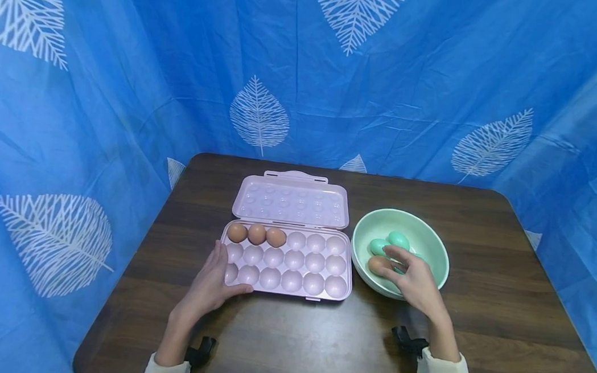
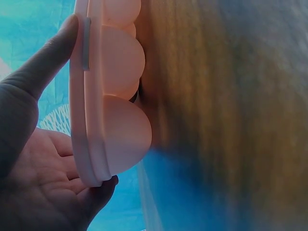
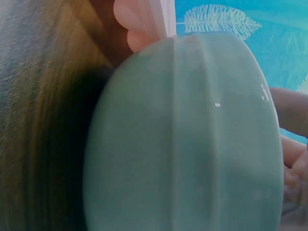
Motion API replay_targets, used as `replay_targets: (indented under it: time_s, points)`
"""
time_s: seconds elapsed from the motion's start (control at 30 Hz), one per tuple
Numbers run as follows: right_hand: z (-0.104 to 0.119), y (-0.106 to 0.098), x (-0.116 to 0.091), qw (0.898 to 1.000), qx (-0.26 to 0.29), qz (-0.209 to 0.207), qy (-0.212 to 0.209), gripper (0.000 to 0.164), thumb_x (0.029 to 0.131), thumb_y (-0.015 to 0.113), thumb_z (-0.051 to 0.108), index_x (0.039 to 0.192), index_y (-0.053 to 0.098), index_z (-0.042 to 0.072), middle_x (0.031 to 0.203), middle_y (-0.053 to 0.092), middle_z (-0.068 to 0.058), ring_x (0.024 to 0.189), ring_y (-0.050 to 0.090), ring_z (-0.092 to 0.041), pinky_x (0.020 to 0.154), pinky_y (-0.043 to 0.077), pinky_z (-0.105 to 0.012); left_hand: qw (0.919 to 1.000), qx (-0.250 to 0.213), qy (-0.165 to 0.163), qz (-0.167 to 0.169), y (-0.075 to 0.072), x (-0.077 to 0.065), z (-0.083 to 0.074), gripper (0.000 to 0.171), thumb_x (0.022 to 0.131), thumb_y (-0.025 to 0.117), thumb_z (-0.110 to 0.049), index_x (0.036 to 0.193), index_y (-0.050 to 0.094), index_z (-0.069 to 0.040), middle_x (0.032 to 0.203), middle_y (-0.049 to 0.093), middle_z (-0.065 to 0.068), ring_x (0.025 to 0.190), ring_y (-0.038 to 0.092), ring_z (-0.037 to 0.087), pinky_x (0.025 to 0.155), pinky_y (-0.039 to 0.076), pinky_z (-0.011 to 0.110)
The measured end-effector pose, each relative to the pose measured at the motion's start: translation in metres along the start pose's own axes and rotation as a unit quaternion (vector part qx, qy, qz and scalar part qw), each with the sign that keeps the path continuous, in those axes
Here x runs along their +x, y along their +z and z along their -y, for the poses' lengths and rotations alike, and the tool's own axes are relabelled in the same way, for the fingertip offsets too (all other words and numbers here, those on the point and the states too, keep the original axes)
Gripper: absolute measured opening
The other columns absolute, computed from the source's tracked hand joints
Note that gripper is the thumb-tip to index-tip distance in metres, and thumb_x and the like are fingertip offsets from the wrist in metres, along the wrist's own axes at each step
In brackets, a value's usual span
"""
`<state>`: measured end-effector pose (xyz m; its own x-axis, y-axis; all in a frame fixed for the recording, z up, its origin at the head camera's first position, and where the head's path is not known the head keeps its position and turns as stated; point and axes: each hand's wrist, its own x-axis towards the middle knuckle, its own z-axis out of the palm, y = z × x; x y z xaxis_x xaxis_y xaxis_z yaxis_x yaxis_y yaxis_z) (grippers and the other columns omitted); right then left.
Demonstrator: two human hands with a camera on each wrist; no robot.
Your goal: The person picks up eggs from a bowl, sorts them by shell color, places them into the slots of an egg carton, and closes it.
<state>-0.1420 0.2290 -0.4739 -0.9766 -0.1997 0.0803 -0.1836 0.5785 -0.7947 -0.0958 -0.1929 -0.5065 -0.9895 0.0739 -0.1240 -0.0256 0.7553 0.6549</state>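
At centre-left, the left hand (image 1: 211, 284) clamped the pale-pink plastic egg tray (image 1: 282, 293); at centre-right, the right hand (image 1: 416, 279) met a smooth brown egg (image 1: 377, 264) in the round mint-green bowl (image 1: 441, 261), whether pinched unclear; gentle, even pressure seemed best.

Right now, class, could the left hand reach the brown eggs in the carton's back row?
Probably yes: the left hand holds the near-left part of the carton, and the lid is open, leaving the brown eggs uncovered; it might need to let go first.
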Motion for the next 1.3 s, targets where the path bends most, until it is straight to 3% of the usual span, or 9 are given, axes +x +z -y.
replay_targets:
  time_s: [0.13, 0.47, 0.8, 1.1, 1.3]
  points:
    - [0.002, 0.001, 0.006, 1.000, -0.010, 0.025, 0.013, 0.048, 0.085, 0.074, 0.000, 0.129, 0.057, -0.010, 0.128, 0.059, -0.029, 0.117, 0.058, -0.042, 0.093, 0.050, -0.048, 1.0000, -0.001, 0.001, -0.004, -0.001, -0.001, -0.001, 0.127, 0.073, 0.084, -0.051, 0.153, 0.007, 0.011, 0.160, 0.001, 0.031, 0.146, 0.007, 0.045, 0.114, 0.017, 0.057]
    - [0.004, 0.016, 0.020, 0.997, -0.048, 0.051, 0.013, 0.045, 0.088, 0.070, 0.000, 0.129, 0.055, -0.012, 0.126, 0.058, -0.031, 0.115, 0.058, -0.046, 0.096, 0.047, -0.054, 1.0000, 0.004, 0.002, 0.003, 0.000, -0.001, -0.001, 0.127, 0.074, 0.082, -0.054, 0.153, 0.007, 0.010, 0.160, 0.000, 0.030, 0.146, 0.007, 0.045, 0.114, 0.017, 0.055]
    - [0.001, 0.025, 0.026, 0.990, -0.126, 0.057, -0.015, 0.033, 0.087, 0.068, -0.001, 0.119, 0.064, -0.008, 0.110, 0.068, -0.019, 0.102, 0.062, -0.034, 0.088, 0.049, -0.052, 0.9999, 0.012, 0.010, -0.006, 0.000, -0.001, 0.000, 0.126, 0.074, 0.082, -0.053, 0.151, 0.008, 0.013, 0.159, 0.001, 0.032, 0.146, 0.008, 0.046, 0.114, 0.016, 0.056]
    - [-0.002, 0.024, 0.025, 0.992, -0.114, 0.056, 0.003, 0.035, 0.088, 0.068, 0.001, 0.121, 0.063, -0.009, 0.114, 0.067, -0.022, 0.108, 0.063, -0.039, 0.090, 0.050, -0.053, 0.9999, 0.003, 0.010, -0.007, 0.000, -0.002, -0.001, 0.126, 0.074, 0.083, -0.051, 0.153, 0.008, 0.011, 0.160, 0.001, 0.031, 0.146, 0.007, 0.046, 0.113, 0.017, 0.059]
    - [-0.003, 0.023, 0.023, 0.995, -0.096, 0.029, -0.008, 0.033, 0.086, 0.069, -0.003, 0.118, 0.065, -0.008, 0.113, 0.067, -0.023, 0.106, 0.063, -0.041, 0.089, 0.050, -0.054, 1.0000, 0.005, 0.006, -0.005, 0.000, -0.002, -0.001, 0.125, 0.074, 0.083, -0.052, 0.153, 0.008, 0.009, 0.160, 0.001, 0.030, 0.146, 0.008, 0.046, 0.113, 0.018, 0.059]
